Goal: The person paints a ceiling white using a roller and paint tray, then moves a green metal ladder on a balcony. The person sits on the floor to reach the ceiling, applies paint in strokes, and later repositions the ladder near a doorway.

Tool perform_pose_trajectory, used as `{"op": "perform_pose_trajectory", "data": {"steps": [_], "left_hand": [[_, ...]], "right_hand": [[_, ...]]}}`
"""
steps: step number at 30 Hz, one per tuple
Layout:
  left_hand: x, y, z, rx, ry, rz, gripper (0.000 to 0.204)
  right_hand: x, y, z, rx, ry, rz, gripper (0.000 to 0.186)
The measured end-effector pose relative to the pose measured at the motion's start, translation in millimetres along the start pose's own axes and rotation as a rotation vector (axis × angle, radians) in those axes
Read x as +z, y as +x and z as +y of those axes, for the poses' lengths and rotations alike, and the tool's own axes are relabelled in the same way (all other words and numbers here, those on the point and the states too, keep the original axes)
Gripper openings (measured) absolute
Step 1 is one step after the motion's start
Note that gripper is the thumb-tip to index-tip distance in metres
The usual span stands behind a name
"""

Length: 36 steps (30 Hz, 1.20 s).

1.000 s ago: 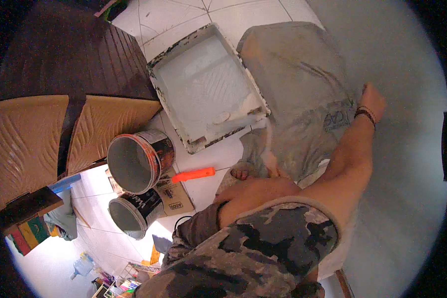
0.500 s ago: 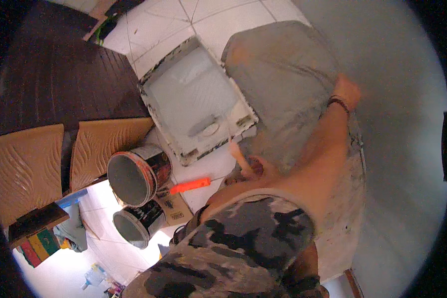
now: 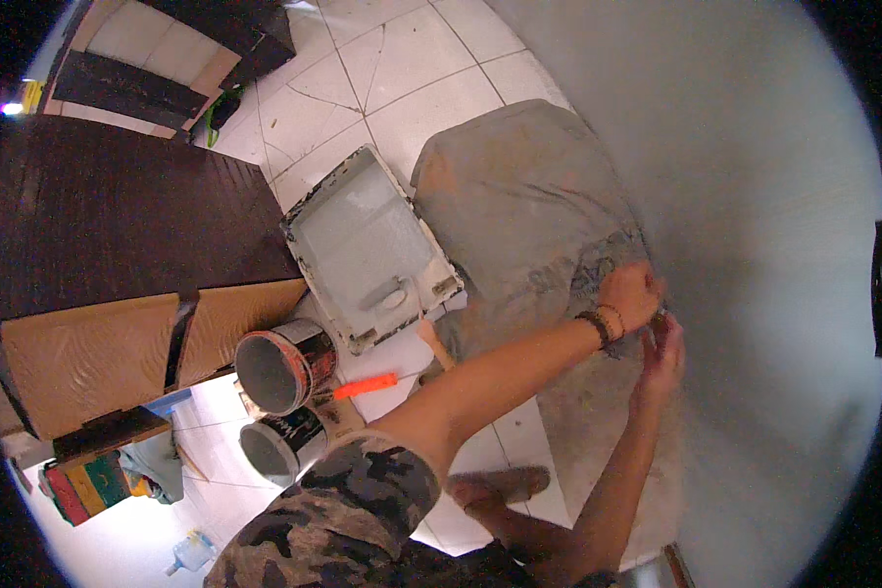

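Note:
My left hand (image 3: 629, 296), with a dark bracelet at the wrist, is closed on the edge of a grey, stained sheet (image 3: 505, 196) against the wall. Just below it my right hand (image 3: 661, 355) reaches up with bent fingers, gripping that same edge; what exactly lies between the fingertips is partly hidden. The sheet spreads over the tiled floor. A paint-stained tray (image 3: 325, 182) sits beside it, holding grey paint and a tool with a pale wooden handle (image 3: 436, 343) sticking out toward me.
A pale wall (image 3: 764, 245) runs along my right. Two buckets (image 3: 314, 355) and an orange-handled tool (image 3: 366, 384) lie left of my arms. Dark furniture with tan panels (image 3: 88, 363) stands at the left; more furniture (image 3: 127, 83) is farther back. My bare foot (image 3: 500, 485) is below.
My left hand has moved down and toward me along the sheet's edge. My right hand has come up beside it at the wall. The view has shifted, showing more floor and furniture.

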<state>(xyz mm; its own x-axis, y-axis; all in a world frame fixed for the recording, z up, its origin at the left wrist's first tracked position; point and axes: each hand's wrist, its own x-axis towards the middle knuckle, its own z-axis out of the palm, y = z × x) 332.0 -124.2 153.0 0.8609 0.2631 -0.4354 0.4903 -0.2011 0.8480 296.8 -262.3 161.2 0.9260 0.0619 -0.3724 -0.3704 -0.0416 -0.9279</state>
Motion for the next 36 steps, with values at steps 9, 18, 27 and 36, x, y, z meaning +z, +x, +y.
{"op": "perform_pose_trajectory", "data": {"steps": [9,18,27,36], "left_hand": [[-35.7,-268.0,-1.3,-0.126,-0.570,-0.242,0.068],[-307.4,-553.9,90.0,-0.340,-0.525,0.334,0.054],[-239.2,-647.7,159.6,-0.307,0.271,0.787,0.040],[-161.0,-865.3,118.7,-0.613,-0.792,1.344,0.039]], "right_hand": [[6.1,-209.0,-75.5,0.361,-0.200,-0.427,0.066],[-142.4,-330.8,-252.4,0.648,-0.728,-0.381,0.033],[-61.8,-257.1,-402.7,0.189,-0.848,-0.714,0.057],[61.7,-408.1,-430.7,-0.015,-1.096,-1.213,0.052]]}}
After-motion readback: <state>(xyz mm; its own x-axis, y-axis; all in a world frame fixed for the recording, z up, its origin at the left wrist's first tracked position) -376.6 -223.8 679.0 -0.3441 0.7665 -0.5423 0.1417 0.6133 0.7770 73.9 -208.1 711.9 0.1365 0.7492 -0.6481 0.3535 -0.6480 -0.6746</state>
